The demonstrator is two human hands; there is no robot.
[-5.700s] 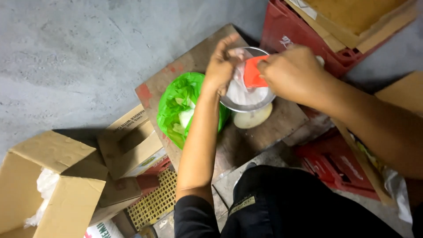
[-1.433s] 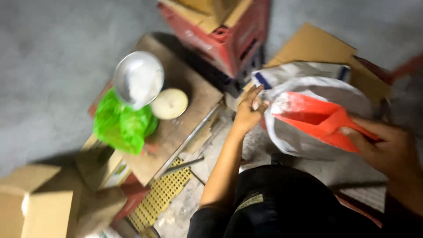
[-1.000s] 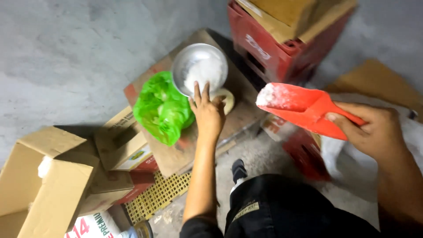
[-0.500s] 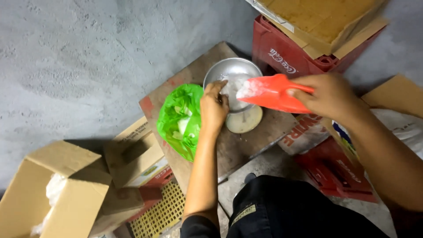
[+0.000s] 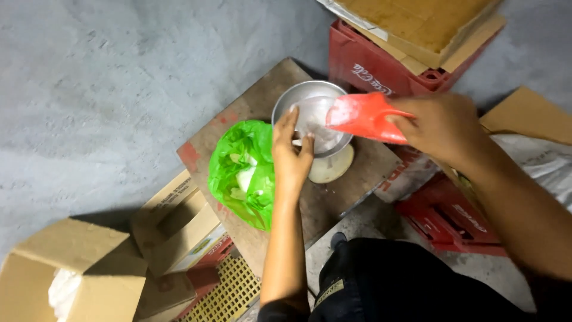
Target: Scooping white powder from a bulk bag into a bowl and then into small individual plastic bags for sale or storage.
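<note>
Head view. The right hand (image 5: 444,122), arm reaching in from the right edge, is clenched around the handle of a red plastic scoop (image 5: 360,114), whose mouth is tipped over a metal bowl (image 5: 310,116) containing white powder. The left hand (image 5: 291,154), forearm extended from below, rests with fingers spread and unclenched against the bowl's near rim, grasping nothing. The bowl stands on a wooden board (image 5: 256,101), beside a green plastic bag (image 5: 241,173); a red crate (image 5: 381,59) lies beyond.
</note>
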